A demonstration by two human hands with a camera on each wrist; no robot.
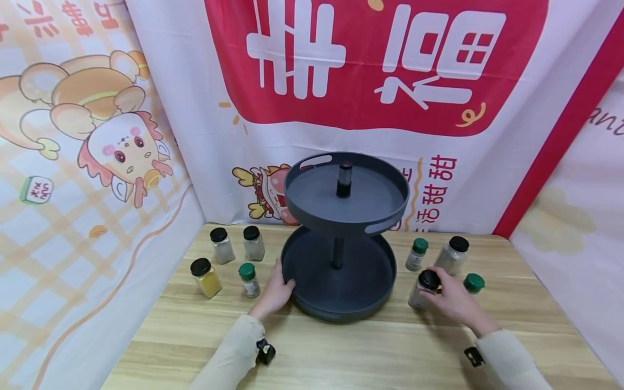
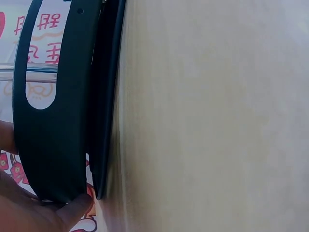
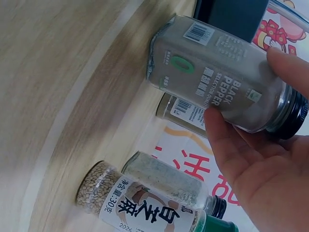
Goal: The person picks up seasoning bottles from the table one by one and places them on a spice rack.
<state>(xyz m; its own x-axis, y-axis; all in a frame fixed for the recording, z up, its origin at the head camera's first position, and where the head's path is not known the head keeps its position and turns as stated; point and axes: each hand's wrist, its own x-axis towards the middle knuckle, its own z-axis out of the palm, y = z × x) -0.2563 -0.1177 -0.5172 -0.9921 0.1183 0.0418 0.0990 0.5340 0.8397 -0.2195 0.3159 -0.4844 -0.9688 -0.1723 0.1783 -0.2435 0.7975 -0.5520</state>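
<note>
My left hand (image 1: 277, 292) grips the left rim of the lower level of a dark grey two-tier round tray (image 1: 322, 310). In the left wrist view, the fingers and thumb (image 2: 75, 212) wrap the edge of the tray wall (image 2: 53, 150). With my right hand (image 1: 454, 297) I hold a black-capped glass jar (image 1: 417, 298) just right of the tray. Its label reads black pepper in the right wrist view, where thumb and fingers pinch the jar (image 3: 217, 72) near its cap. Behind it stands a green-capped jar (image 1: 416, 258).
Left of the tray stand a yellow-filled jar (image 1: 209, 284), two black-capped jars (image 1: 224, 251) and a green-capped jar (image 1: 251, 287). Beyond my right hand are a tall black-capped jar (image 1: 449, 260) and a green-capped sesame jar (image 1: 474, 283). A printed cloth (image 1: 185, 108) hangs behind the wooden table (image 1: 341, 357).
</note>
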